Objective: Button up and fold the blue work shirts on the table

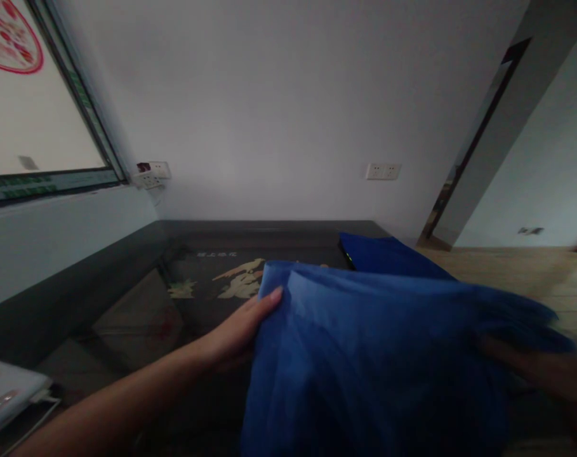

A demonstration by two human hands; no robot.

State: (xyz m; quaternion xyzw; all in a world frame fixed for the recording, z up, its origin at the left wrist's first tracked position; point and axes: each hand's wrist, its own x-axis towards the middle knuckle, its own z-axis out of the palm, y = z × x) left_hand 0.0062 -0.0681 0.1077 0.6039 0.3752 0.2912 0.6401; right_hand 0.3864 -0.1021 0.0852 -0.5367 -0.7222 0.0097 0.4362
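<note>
Fingers [271, 297] of left hand [235, 333] grip blue cloth [374, 355], mostly hidden (right hand [540, 369] blurred).

The left hand [240, 333] is bare, its thumbnail short and plain; behind it runs a bare forearm. The right hand [507, 358] is dim and blurred.

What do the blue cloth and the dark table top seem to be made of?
The blue cloth: thin, matte fabric, perhaps synthetic; it folds softly and looks slightly sheer near the left hand. The dark table top: probably glass or a glossy lacquer, since it shows faint reflections; the dim light leaves this open.
</note>
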